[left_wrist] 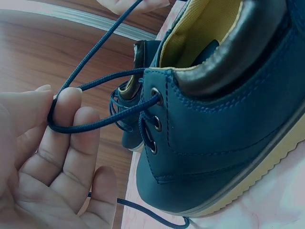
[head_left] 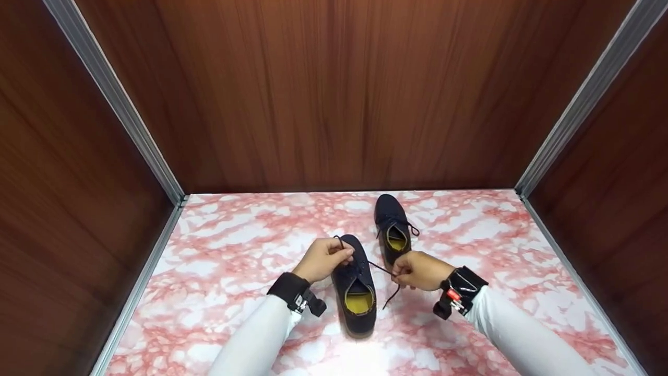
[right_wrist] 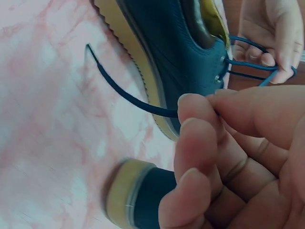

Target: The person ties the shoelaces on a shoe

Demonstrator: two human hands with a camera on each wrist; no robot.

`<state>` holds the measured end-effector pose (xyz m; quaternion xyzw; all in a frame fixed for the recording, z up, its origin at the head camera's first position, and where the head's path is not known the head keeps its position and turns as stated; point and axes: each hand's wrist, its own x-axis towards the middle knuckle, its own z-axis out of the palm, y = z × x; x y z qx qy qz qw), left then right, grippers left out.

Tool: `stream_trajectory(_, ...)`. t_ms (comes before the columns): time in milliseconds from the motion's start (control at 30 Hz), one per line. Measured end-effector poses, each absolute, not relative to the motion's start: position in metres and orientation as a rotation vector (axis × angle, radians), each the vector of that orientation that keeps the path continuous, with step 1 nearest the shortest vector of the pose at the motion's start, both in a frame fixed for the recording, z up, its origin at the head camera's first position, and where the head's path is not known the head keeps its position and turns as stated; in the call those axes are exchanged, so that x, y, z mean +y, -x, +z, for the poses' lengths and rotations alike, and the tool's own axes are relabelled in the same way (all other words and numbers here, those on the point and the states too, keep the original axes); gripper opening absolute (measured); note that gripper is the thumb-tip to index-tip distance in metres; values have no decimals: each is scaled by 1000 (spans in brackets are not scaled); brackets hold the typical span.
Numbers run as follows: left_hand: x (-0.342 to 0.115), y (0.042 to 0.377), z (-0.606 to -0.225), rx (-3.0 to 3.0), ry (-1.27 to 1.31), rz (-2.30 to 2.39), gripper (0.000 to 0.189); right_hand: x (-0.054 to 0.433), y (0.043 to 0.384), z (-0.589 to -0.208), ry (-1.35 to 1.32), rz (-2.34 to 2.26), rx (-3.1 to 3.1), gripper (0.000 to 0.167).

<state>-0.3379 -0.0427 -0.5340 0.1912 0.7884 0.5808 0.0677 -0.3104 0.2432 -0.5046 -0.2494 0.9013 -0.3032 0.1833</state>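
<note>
A dark navy lace-up shoe (head_left: pixel 359 279) with a yellow lining stands in front of me, toe pointing away. Its dark blue shoelace (left_wrist: pixel 102 125) runs out of the metal eyelets and bends around the fingers of my left hand (head_left: pixel 323 259), which pinches it left of the shoe's front. On the other side, my right hand (head_left: pixel 420 270) pinches a lace between thumb and fingertips. The free lace end (right_wrist: pixel 121 91) hangs past those fingers. In the head view, a stretch of lace spans from the shoe to the right hand.
The matching second shoe (head_left: pixel 389 216), with its lace looped at the side, stands farther back and right, its heel close to my right hand. The surface (head_left: pixel 219 292) is red-and-white marbled. Brown wood-grain panels (head_left: pixel 334 94) rise behind and at both sides.
</note>
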Motion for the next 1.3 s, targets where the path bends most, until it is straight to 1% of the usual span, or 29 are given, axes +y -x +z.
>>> stream_trajectory(333, -47, 342, -538, 2395, -604, 1783, 19, 248, 317, -478, 700, -1021, 2531, 11)
stream_trajectory(567, -47, 342, -536, 2441, -541, 1851, 14, 245, 319, -462, 613, -1254, 2428, 19)
stream_trajectory(800, -46, 341, -535, 2491, -535, 1860, 11, 237, 320, -457, 514, -1432, 2323, 33)
stream_trajectory(1000, -46, 341, -536, 2560, -545, 1817, 10, 230, 318, -460, 469, -1541, 2240, 26)
stream_trajectory(1300, -46, 340, -538, 2618, -556, 1790, 9, 220, 315, -470, 478, -1605, 2146, 20)
